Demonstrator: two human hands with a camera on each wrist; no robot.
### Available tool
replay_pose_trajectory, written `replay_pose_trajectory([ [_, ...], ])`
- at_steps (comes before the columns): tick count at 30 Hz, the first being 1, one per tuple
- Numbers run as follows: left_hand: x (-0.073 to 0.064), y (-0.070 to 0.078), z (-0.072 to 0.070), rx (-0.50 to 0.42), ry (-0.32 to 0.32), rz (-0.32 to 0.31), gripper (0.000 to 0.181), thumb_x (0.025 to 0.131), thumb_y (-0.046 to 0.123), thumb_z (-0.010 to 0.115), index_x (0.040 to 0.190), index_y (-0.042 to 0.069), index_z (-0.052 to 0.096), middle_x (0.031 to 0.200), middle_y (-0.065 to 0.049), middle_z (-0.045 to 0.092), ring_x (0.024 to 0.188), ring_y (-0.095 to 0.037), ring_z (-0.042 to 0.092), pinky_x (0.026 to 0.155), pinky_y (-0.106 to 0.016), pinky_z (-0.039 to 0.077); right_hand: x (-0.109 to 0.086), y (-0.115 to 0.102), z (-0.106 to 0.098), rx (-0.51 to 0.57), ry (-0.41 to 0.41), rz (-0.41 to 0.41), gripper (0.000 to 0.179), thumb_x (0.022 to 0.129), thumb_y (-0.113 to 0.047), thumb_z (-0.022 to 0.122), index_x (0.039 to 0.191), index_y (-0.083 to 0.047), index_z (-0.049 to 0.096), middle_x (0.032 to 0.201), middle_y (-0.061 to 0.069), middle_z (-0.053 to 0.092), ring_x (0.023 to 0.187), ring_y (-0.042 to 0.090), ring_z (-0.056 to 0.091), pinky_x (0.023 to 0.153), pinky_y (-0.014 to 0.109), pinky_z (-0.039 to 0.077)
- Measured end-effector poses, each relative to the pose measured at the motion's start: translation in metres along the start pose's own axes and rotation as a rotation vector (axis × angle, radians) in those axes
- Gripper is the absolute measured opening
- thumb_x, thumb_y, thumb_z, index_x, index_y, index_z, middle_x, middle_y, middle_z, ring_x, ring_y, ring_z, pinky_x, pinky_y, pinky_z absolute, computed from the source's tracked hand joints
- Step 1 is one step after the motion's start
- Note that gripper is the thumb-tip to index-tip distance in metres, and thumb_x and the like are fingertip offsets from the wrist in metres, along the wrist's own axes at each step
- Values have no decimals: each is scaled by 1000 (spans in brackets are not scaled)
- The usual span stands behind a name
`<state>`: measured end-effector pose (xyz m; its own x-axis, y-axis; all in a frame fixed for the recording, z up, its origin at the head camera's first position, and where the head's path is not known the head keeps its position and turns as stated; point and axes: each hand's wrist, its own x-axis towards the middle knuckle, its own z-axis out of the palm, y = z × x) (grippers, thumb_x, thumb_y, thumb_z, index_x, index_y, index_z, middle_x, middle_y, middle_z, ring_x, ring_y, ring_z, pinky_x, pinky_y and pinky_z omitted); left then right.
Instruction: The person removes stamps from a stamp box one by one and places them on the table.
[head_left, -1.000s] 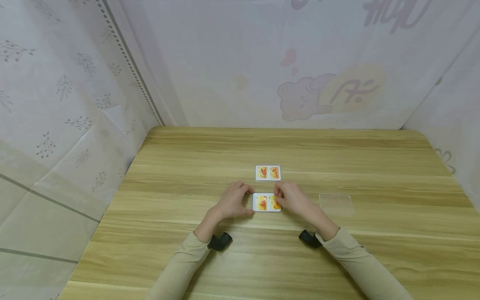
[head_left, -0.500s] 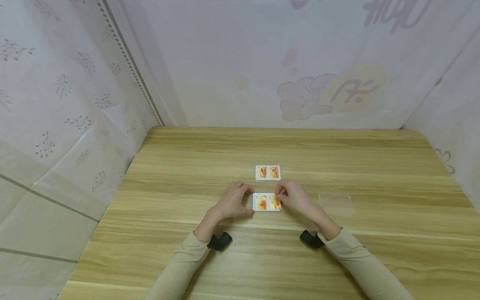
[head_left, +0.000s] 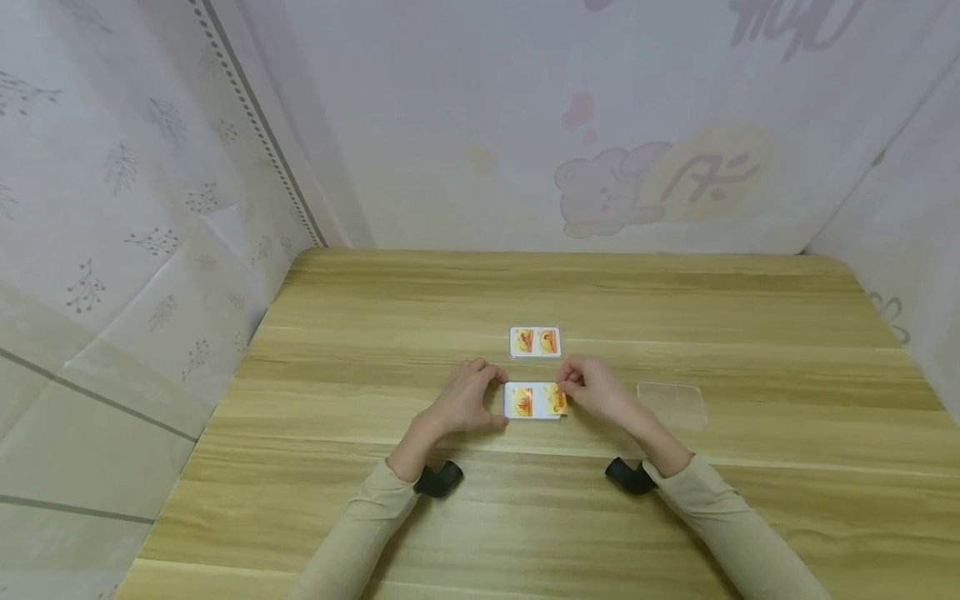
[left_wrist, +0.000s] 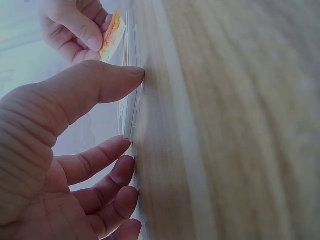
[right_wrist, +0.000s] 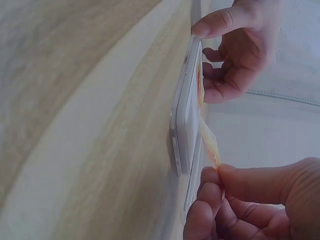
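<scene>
A flat white rectangular case (head_left: 537, 402) with clear edges lies on the table in front of me. On its left half sits a yellow-orange picture sticker (head_left: 522, 402). My left hand (head_left: 465, 402) grips the case at its left end, thumb on the near edge and index finger on the far edge. Between thumb and fingertips, my right hand (head_left: 597, 390) pinches a second yellow-orange sticker (head_left: 557, 399) by its right side. In the right wrist view this sticker (right_wrist: 210, 141) slants up off the white surface, and its inner end is close to the case.
Just beyond lies a second white case (head_left: 535, 342) with two orange pictures on it. To the right, a clear thin plastic lid (head_left: 672, 406) lies flat on the wooden table (head_left: 375, 333). Patterned curtains (head_left: 465, 125) hang behind and to the left.
My right hand has moved slightly right, drawing the right sticker outward so that it now sticks out past the case's right edge. My left hand keeps its place.
</scene>
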<state>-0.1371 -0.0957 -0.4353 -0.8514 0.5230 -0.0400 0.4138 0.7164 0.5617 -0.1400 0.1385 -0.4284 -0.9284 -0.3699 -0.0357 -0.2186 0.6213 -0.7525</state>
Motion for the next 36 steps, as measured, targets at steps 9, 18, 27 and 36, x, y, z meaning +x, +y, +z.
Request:
replay_pose_trajectory([
  [9, 1, 1, -1, 4, -6, -4, 52, 66, 19, 83, 109, 4, 59, 108, -8, 55, 103, -27, 45, 93, -43, 36, -3, 2, -5, 8, 4, 37, 4, 86, 2, 60, 83, 1, 62, 73, 5, 58, 66, 14, 50, 58, 22, 41],
  [18, 0, 1, -1, 2, -5, -18, 52, 66, 19, 83, 109, 5, 59, 108, -8, 55, 103, -27, 45, 92, -44, 36, -7, 5, -9, 22, 1, 50, 4, 86, 4, 59, 86, 2, 63, 74, 4, 57, 67, 15, 50, 59, 22, 42],
  [27, 0, 1, 0, 4, -2, -16, 52, 65, 19, 83, 109, 5, 59, 107, -8, 55, 102, -26, 45, 92, -44, 36, -10, 10, -16, 13, 18, 43, 5, 86, 4, 59, 84, 1, 62, 73, 6, 58, 67, 15, 49, 58, 23, 41],
  [36, 0, 2, 0, 8, 3, -20, 52, 65, 19, 84, 109, 5, 59, 108, -8, 55, 102, -26, 45, 91, -44, 37, -16, 18, -20, 9, 37, 61, 5, 87, 1, 58, 85, 4, 62, 74, 5, 57, 67, 16, 49, 58, 22, 41],
])
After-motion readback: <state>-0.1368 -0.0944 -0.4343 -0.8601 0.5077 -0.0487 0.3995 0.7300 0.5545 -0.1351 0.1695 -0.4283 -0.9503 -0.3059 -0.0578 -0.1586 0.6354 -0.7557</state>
